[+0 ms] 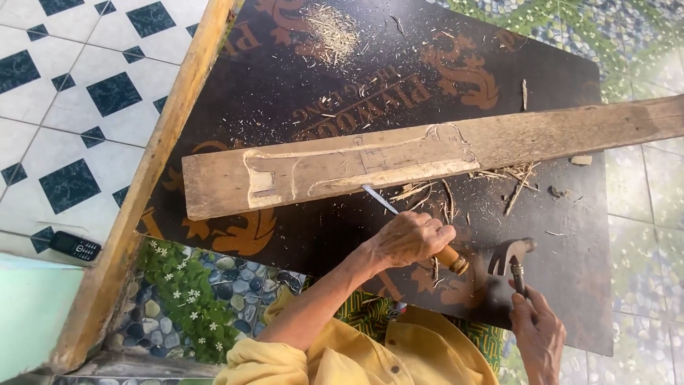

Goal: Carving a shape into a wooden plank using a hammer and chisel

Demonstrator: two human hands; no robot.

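A long rough wooden plank lies across a dark plywood board, with an outline carved into its top face. My left hand grips a chisel by its wooden handle, the blade tip set against the plank's near edge. My right hand holds a claw hammer by its shaft, its head a little to the right of the chisel handle's end and apart from it. Wood chips lie below the plank's edge.
A wooden beam runs along the board's left side. A small black phone lies on the tiled floor at the left. A pile of shavings sits at the board's far side. Patterned floor covering shows below.
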